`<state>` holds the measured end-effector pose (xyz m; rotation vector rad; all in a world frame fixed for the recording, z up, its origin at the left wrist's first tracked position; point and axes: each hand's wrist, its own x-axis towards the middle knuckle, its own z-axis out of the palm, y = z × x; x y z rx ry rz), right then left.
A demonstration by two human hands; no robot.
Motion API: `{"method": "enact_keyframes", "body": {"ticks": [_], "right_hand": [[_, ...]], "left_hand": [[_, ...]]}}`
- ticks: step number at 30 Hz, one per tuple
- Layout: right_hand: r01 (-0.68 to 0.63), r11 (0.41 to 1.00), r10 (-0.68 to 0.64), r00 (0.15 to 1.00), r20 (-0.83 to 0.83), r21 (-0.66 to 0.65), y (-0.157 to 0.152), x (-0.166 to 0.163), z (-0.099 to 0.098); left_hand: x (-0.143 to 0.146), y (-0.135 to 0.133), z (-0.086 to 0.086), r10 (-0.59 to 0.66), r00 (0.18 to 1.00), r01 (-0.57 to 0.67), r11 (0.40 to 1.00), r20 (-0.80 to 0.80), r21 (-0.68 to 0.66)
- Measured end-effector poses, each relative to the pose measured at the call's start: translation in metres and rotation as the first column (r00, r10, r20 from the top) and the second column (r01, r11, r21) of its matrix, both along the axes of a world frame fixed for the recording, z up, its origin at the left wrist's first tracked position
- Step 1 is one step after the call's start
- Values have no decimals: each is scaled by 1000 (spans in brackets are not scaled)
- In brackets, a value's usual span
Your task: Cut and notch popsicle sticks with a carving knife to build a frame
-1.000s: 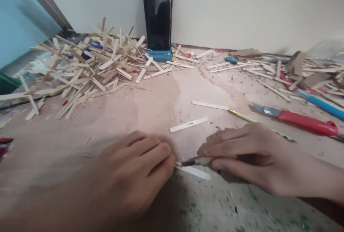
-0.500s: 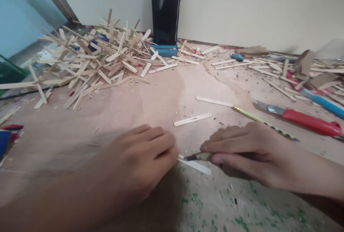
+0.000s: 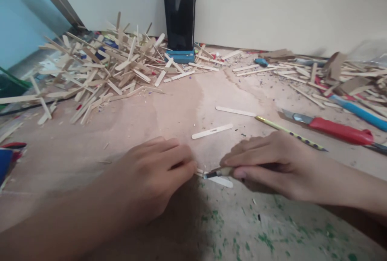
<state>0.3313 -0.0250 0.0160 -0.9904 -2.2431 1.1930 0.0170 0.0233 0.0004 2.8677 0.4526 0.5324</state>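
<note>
My left hand [image 3: 163, 168] is closed and pressed low over the work surface, gripping a craft stick whose end pokes out past the fingertips. Just beyond it lies a pale craft stick [image 3: 224, 182], partly under the blade. My right hand [image 3: 272, 166] pinches a small craft knife [image 3: 224, 171] with a light handle, its tip touching the stick beside my left fingers. Behind the hands rests another craft stick [image 3: 212, 131] with a small slot in its middle. My left fingertips are hidden from view.
A patterned pencil [image 3: 290, 133] lies behind my right hand, touching a craft stick [image 3: 236, 111]. To the right is a red-handled utility knife [image 3: 341, 130], its blade exposed. A large heap of craft sticks [image 3: 111, 65] fills the back left, near a black upright object [image 3: 179, 11].
The view has shifted slightly, so most things sit a little further left. The knife tip has moved slightly closer to my left fingers. Both hands keep their grips.
</note>
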Motion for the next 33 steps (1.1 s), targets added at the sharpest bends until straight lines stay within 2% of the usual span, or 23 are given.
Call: {"method": "enact_keyframes", "body": {"ticks": [3,7,12,15,20,24,33], "right_hand": [[31,998,-32,999,-26,-48,0,1,3],[20,998,-21,1000,-21,-52,0,1,4],[58,995,-59,998,15,76,-2,-2,-2],[66,989,-68,998,13,133,-3,-3,-4],[81,994,-79,997,-19,75,-3,-2,1],[61,997,-60,998,-21,56,-3,-1,3],[33,977,-38,999,19,211,-8,-2,-4]], "left_hand": [[0,1,-2,5,1000,-5,1000,16,19],[2,-1,5,-7,1000,6,999,14,45],[4,-15,10,-13,998,23,988,63,-152],[3,-18,10,-67,995,82,975,79,-208],[-1,-10,16,42,999,-41,985,2,-170],[-5,-4,17,27,998,-36,987,-63,-154],[10,-1,17,24,992,-40,991,-127,-126]]}}
